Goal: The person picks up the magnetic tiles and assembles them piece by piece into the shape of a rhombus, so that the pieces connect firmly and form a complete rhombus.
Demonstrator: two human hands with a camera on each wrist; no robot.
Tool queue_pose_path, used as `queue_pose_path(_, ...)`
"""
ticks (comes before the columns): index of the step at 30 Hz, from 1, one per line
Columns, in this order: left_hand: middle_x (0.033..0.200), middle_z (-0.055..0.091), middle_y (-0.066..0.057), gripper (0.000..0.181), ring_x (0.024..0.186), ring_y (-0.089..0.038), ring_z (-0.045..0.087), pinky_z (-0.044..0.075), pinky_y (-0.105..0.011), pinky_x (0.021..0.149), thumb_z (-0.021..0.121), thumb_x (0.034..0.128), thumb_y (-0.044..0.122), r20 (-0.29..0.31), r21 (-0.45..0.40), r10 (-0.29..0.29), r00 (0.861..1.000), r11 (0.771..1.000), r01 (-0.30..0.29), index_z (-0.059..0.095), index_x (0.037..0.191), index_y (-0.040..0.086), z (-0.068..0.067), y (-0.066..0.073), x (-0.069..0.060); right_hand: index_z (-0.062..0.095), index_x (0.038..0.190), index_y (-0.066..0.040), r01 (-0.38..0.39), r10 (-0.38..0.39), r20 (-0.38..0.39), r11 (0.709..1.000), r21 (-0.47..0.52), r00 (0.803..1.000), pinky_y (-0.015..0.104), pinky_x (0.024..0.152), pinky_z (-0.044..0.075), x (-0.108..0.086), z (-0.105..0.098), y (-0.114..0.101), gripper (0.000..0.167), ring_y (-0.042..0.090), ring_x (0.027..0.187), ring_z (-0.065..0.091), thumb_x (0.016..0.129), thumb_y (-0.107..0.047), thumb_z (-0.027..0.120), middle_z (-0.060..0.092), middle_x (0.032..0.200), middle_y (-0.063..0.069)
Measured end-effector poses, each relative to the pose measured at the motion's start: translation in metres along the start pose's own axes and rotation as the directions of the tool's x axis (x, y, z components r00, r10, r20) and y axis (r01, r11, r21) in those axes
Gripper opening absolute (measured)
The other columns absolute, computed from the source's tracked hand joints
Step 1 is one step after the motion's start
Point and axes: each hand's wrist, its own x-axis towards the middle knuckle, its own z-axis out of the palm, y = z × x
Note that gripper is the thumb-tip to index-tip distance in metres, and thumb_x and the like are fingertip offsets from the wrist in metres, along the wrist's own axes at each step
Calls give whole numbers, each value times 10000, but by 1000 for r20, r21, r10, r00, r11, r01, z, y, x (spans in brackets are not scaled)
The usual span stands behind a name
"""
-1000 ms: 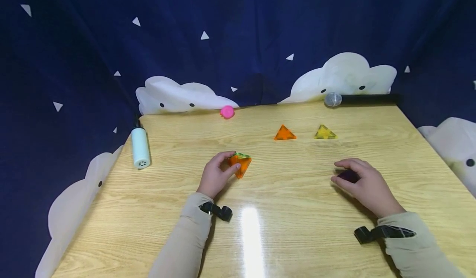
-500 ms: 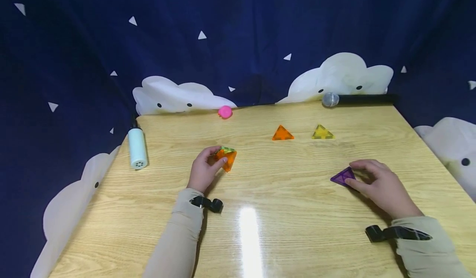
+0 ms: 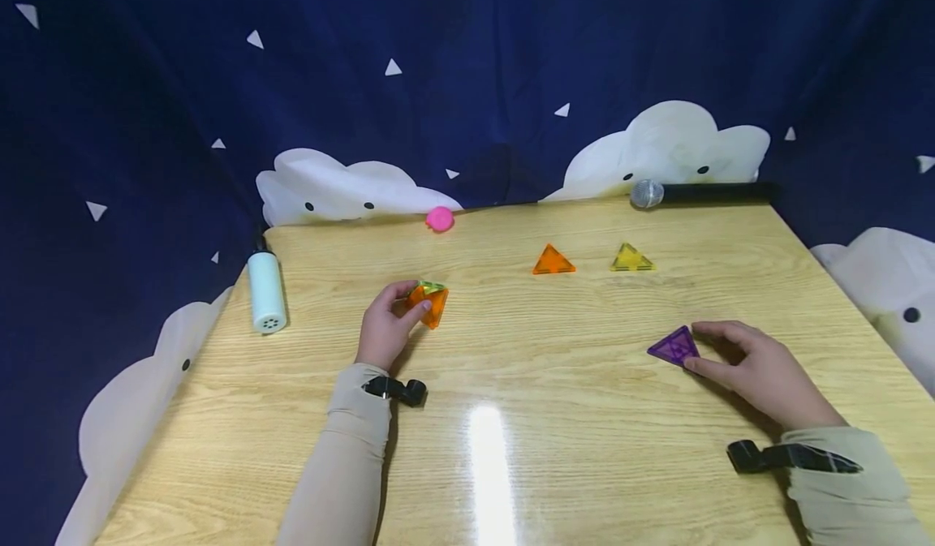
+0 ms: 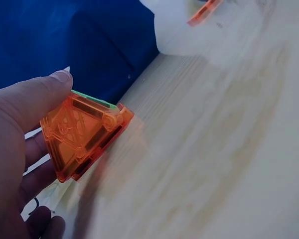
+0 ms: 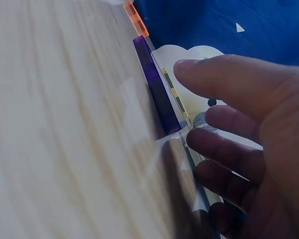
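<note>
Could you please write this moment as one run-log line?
left hand: pinches orange and green tiles | right hand: beside purple triangle, holding nothing | farther back on table: orange triangle, yellow triangle

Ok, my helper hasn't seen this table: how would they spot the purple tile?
On the wood table, go to the right half and find the right hand. Beside it, lying flat, is the purple tile. It is the only purple triangle; an orange tile and a yellow tile lie farther back.
</note>
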Motion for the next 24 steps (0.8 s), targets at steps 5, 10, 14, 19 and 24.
queue_pose_path(5,1255,631,-93,418,1123,-261,619,488,-388,974,772,906,247,11,-40,-31,999,999,32,643,1278,107,-2,1,1,592,1340,1,6,-6,1,1000,-20,1000,645,966,359,-1,0,0,653,490,1248,474,875,-418,777,577,1317,259)
queue_pose_path(10,1272,628,-93,426,1133,-259,605,480,-386,970,762,913,246,16,-68,-42,999,997,43,634,1293,103,-3,1,1,635,1305,-19,39,-40,-14,998,-40,999,508,925,417,-1,2,2,578,409,1158,546,881,-384,780,623,1232,204)
queue_pose_path(14,1292,621,-84,430,1184,-250,571,454,-397,1001,747,925,260,17,-84,-37,999,996,38,622,1308,110,-3,1,0,680,1250,-28,67,-70,-36,995,-79,997,336,830,415,-1,3,0,496,316,1058,579,884,-346,784,656,1152,148)
queue_pose_path(19,1326,610,-76,442,1248,-246,541,462,-418,1003,728,938,218,-4,-146,-19,1000,989,18,597,1337,80,-1,2,-2,690,1238,-25,56,-58,-29,995,-85,998,365,811,426,0,6,-4,484,292,1017,578,879,-335,789,659,1132,136)
queue_pose_path(24,1335,598,-70,438,1264,-249,516,477,-427,984,714,944,192,-51,-113,36,998,993,-42,594,1343,58,1,7,-4,692,1238,-29,43,-45,-23,996,-74,999,439,840,441,2,9,-7,488,298,1033,582,878,-344,790,662,1139,134)
